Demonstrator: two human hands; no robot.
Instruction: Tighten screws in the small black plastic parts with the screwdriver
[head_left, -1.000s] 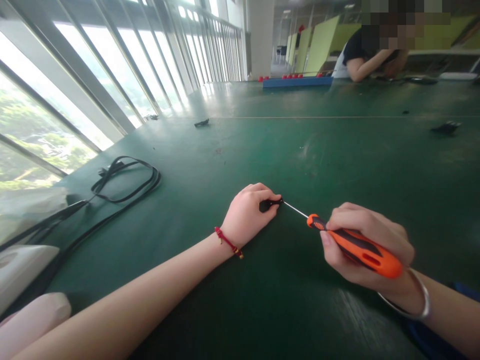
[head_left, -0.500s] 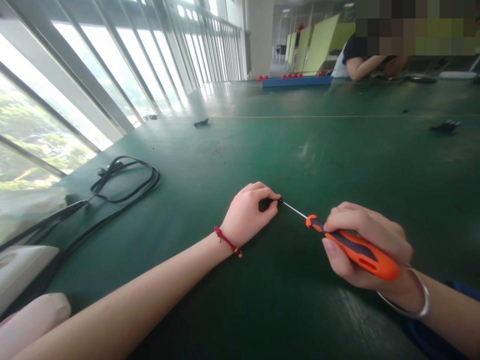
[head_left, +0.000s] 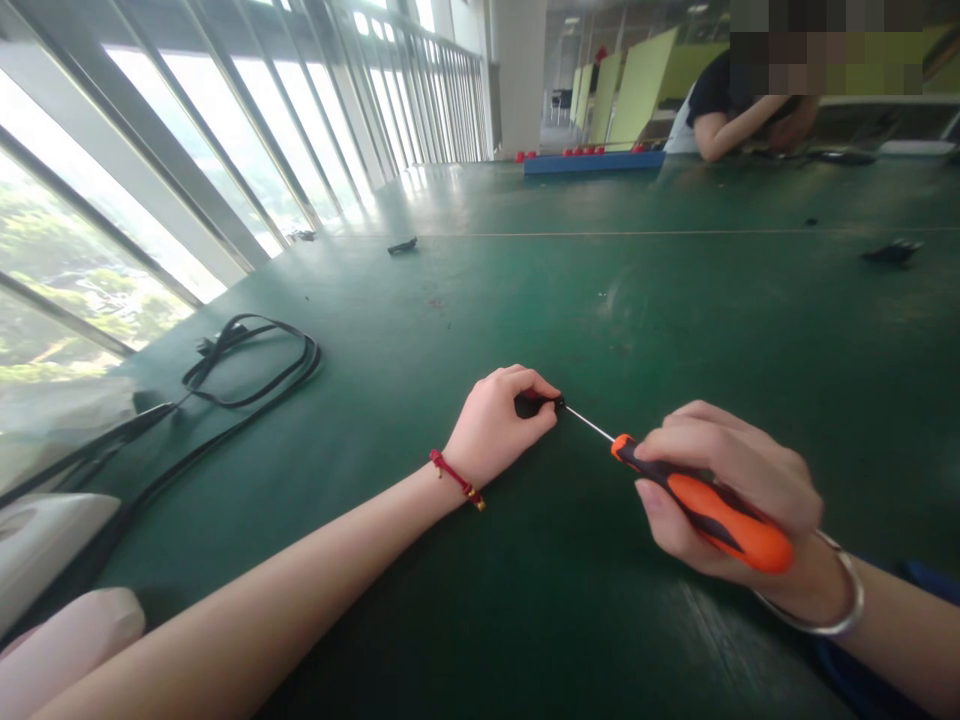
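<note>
— What do the right fingers [head_left: 679, 445] hold?
— The screwdriver [head_left: 701, 502], its shaft [head_left: 589, 423] reaching past them to the black piece [head_left: 528, 408].
— And the left fingers [head_left: 537, 382]?
— They pinch that piece, probably to stop it turning.
— What differs from the earlier frame?
— The screwdriver has rolled in its grip; the left pinch matches.

I had a glossy green tabletop [head_left: 510, 300] before me.
A looped, flat black cable [head_left: 213, 352] lay at my left, a small black piece [head_left: 403, 246] farther back.
</note>
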